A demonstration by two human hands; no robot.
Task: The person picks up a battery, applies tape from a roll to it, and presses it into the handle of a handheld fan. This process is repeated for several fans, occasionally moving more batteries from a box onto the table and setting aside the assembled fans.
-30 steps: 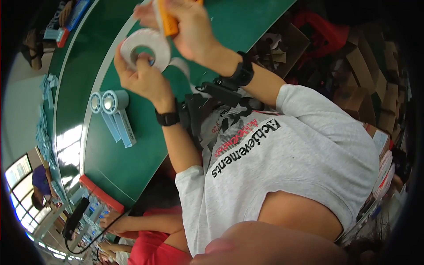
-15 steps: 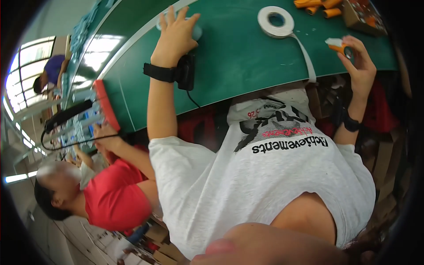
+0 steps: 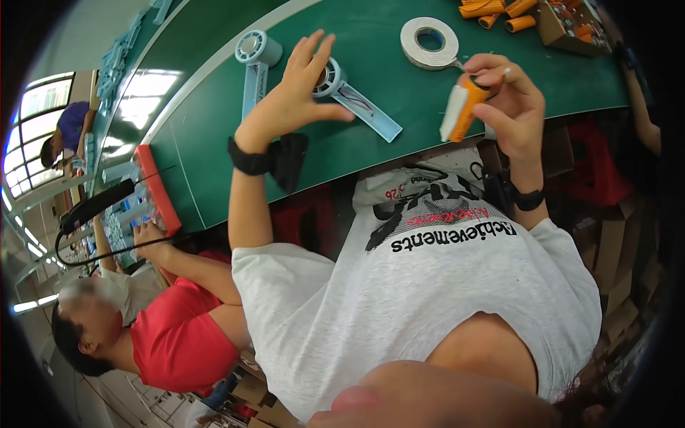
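Observation:
My right hand (image 3: pixel 519 107) grips an orange cylindrical battery (image 3: pixel 469 107) between thumb and fingers, tilted above the green bench. A white strip (image 3: pixel 454 113) runs along the battery's side. To the left, my left hand (image 3: pixel 294 100) holds nothing, its fingers spread and thumb stretched out. It hovers at a light-blue handheld fan (image 3: pixel 382 123), partly covering the round head; thin wires show in that fan's open handle. Beyond my left wrist lies another light-blue fan (image 3: pixel 258 50), its handle partly hidden by my hand.
A roll of white tape (image 3: pixel 412 44) lies flat on the green bench (image 3: pixel 357 36). Several orange batteries (image 3: pixel 482 8) and a cardboard box (image 3: pixel 567 32) with small parts sit at the far right. A red bin (image 3: pixel 155 192) and a co-worker in a red shirt (image 3: pixel 182 324) are at left.
My right hand has brought the battery leftward, closer to the fans. My left hand has shifted right and slightly nearer, and two fans now show around it.

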